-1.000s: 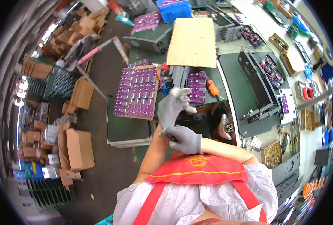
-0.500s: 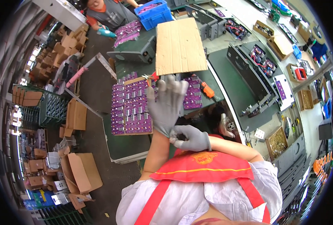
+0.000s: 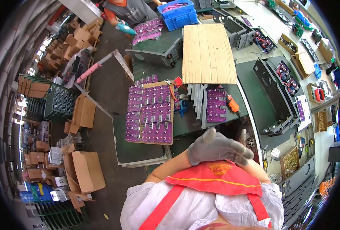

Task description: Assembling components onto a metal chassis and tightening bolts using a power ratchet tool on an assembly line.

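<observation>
My left hand (image 3: 218, 147), in a grey work glove, lies across the front of my body. Its thumb stands up apart from the fingers, which reach over toward my right wrist with nothing visible in them. Behind it, my right hand is hidden; only the bare right forearm (image 3: 256, 168) shows clearly. Beyond the hands, rows of purple circuit boards (image 3: 151, 115) lie on a cardboard sheet at the left. More purple boards (image 3: 216, 107) sit right of a stack of grey metal strips (image 3: 198, 101). Red-handled pliers (image 3: 176, 83) rest at the boards' far corner.
A large brown cardboard piece (image 3: 208, 53) covers the strips' far end. An orange-handled tool (image 3: 232, 103) lies beside the right-hand boards. Grey metal frames (image 3: 271, 90) stand on the right bench. A co-worker (image 3: 135, 13) holds a teal power tool (image 3: 125, 28) near blue crates (image 3: 179, 17).
My left hand has come down from above the boards and turned rightward across my body. My right hand no longer pinches the left glove's cuff and is now hidden. The view has shifted.
</observation>
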Motion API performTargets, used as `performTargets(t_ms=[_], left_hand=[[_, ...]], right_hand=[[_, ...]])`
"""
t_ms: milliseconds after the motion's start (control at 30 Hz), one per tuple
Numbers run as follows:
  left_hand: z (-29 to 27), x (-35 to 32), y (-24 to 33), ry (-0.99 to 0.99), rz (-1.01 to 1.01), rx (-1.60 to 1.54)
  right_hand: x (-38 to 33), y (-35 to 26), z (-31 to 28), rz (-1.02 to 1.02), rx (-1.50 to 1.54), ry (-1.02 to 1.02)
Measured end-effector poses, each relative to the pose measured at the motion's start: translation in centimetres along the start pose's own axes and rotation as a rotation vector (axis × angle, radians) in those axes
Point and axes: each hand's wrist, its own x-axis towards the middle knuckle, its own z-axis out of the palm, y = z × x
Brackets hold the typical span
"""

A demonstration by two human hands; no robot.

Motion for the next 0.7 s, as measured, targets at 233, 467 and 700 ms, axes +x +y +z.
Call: performTargets(t_ms=[233,467,700], left_hand=[[-0.9,-1.5,0.7,0.223,-0.214,-0.202],[-2.0,-1.2,1.6,0.461,-0.476,0.214],[-6.1,-5.0,1.1,0.82,-0.258,0.108]], right_hand=[[0.4,0.0,0.8,0.073,0.049,0.081],[-2.8,6.1,-3.3,0.371,-0.362,0.48],[-22.1,19.1,-14.8,1.08,-1.067,0.755]])
